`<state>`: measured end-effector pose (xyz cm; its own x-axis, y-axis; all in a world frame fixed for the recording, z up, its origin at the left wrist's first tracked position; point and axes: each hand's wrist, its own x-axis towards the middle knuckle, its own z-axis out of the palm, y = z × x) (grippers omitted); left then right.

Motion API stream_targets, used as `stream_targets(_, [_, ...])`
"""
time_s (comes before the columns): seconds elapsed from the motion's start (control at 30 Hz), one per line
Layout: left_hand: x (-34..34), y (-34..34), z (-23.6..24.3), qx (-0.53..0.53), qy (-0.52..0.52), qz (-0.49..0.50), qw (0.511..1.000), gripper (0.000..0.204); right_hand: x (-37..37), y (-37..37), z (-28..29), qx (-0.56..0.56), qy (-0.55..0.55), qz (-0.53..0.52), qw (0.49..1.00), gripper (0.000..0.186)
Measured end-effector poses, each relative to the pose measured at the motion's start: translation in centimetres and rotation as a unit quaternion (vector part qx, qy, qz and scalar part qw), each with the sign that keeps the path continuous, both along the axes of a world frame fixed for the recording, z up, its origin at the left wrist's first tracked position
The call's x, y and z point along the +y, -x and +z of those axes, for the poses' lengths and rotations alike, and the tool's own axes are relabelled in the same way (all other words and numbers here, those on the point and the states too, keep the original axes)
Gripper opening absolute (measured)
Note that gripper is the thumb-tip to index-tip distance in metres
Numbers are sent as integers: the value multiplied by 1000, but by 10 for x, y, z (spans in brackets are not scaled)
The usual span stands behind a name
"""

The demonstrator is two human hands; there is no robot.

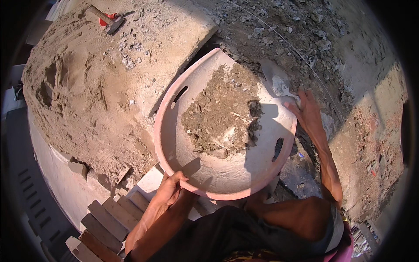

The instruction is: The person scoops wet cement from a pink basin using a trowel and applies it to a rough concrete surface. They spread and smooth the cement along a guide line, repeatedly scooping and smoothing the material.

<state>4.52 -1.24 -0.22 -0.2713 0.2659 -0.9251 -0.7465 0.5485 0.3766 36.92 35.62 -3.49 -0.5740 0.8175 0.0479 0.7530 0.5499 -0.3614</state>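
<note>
A pale pink, shallow pan (pixel 214 179) with oval slots in its sides holds a mound of grey-brown crumbly mortar or rubble (pixel 218 109). My left hand (pixel 172 187) grips the pan's lower left rim with closed fingers. At the upper right rim, my right hand (pixel 305 109) has its fingers curled around the handle of a grey, crusted flat tool (pixel 277 81), apparently a trowel, whose blade lies just outside the rim.
A hammer (pixel 114 25) and a red-handled tool (pixel 106 17) lie on sandy ground (pixel 83 100) at upper left. A thin string (pixel 301 56) crosses rubble at upper right. Stacked bricks or blocks (pixel 100 227) stand lower left, near my bent leg (pixel 297 218).
</note>
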Motion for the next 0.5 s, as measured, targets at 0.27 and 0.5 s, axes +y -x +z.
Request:
stream_targets(0.27, [-44,9,-2,19,-8,46,999,63,-34,29,64,173,271,-122,939,29])
stream_targets(0.5, [-70,89,31,142,-44,41,988,46,-26,115,123,305,236,37,922,23])
